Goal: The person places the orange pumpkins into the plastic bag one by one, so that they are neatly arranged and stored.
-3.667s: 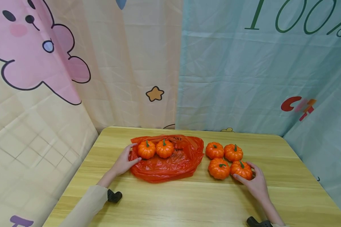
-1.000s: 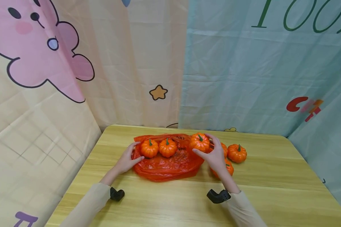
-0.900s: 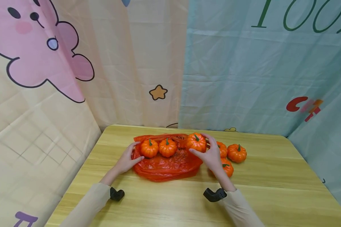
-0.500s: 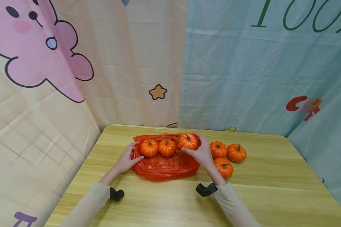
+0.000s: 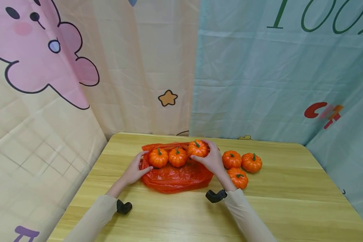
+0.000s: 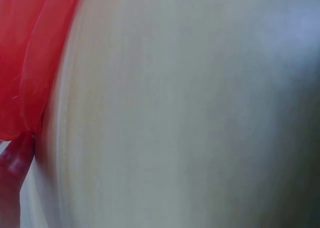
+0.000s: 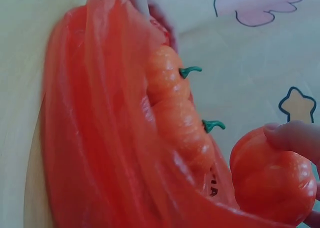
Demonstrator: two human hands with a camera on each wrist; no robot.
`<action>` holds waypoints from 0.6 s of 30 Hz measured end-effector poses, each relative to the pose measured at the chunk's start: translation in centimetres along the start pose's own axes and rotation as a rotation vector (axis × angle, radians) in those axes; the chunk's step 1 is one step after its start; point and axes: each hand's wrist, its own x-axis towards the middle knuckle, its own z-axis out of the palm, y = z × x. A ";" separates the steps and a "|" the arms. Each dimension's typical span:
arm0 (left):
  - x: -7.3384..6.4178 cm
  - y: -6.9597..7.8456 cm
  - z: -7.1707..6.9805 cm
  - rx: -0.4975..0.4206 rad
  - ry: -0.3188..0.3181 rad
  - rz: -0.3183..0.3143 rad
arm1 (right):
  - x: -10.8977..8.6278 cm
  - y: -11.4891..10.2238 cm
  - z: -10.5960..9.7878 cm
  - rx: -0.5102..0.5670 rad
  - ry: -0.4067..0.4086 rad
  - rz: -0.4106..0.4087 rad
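An orange-red plastic bag lies spread with its mouth open on the table. Two small orange pumpkins with green stems, the left one and the one beside it, sit in it. My left hand holds the bag's left edge; in the left wrist view the thumb meets the gathered plastic. With thumb and fingers my right hand grips a third pumpkin over the bag's right part. Seen from the right wrist, this pumpkin stands apart from the other two, beyond the bag's rim.
To the right of the bag three more pumpkins are grouped on the wooden table: a back one, a right one and a front one. Printed curtains hang behind the table and along both sides.
My right hand has taken the front right pumpkin from the group and carried it left over the bag, slowing in the last half second. The left hand has stayed at the bag's edge.
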 end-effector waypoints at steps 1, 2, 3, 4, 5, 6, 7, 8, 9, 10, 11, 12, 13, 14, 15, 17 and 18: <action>0.0 0.0 0.0 0.002 0.000 0.001 | 0.1 0.2 0.1 -0.007 -0.002 0.006; 0.0 0.0 0.0 0.004 0.001 0.003 | 0.1 0.3 0.2 -0.013 -0.003 0.010; 0.0 0.0 0.0 0.002 0.001 0.004 | 0.2 0.5 0.3 -0.017 -0.004 0.010; 0.0 0.0 0.0 0.000 0.001 0.003 | 0.2 0.7 0.4 -0.019 -0.004 0.009; 0.0 0.1 0.0 -0.002 0.000 0.004 | 0.3 0.9 0.5 -0.020 0.000 0.007; 0.0 0.1 -0.1 -0.003 -0.001 0.003 | 0.3 1.1 0.7 -0.021 0.003 0.008; 0.1 0.1 -0.1 -0.004 -0.002 0.003 | 0.4 1.3 0.8 -0.020 0.006 0.008; 0.1 0.0 0.0 -0.003 -0.002 0.006 | 0.4 1.5 0.9 -0.019 0.009 0.008; 0.1 0.0 0.0 0.001 -0.002 0.008 | 0.5 1.7 1.0 -0.017 0.012 0.010; 0.1 -0.1 0.0 0.004 -0.002 0.010 | 0.5 1.9 1.1 -0.015 0.015 0.011; 0.1 -0.1 0.0 0.004 -0.003 0.011 | 0.5 2.0 1.1 -0.013 0.017 0.014; 0.1 -0.1 0.0 0.004 -0.003 0.011 | 0.6 2.2 1.2 -0.014 0.017 0.016; 0.1 -0.1 0.0 0.003 -0.003 0.010 | 0.6 2.3 1.2 -0.014 0.016 0.017; 0.1 0.0 0.0 0.003 -0.004 0.009 | 0.6 2.4 1.3 -0.012 0.016 0.018; 0.1 0.0 0.0 0.002 -0.005 0.007 | 0.6 2.4 1.3 -0.012 0.012 0.020; 0.1 0.1 0.0 -0.001 -0.005 0.006 | 0.7 2.6 1.4 -0.013 0.001 0.023; 0.0 0.1 0.0 -0.002 -0.003 0.006 | 0.7 2.7 1.4 -0.011 -0.006 0.020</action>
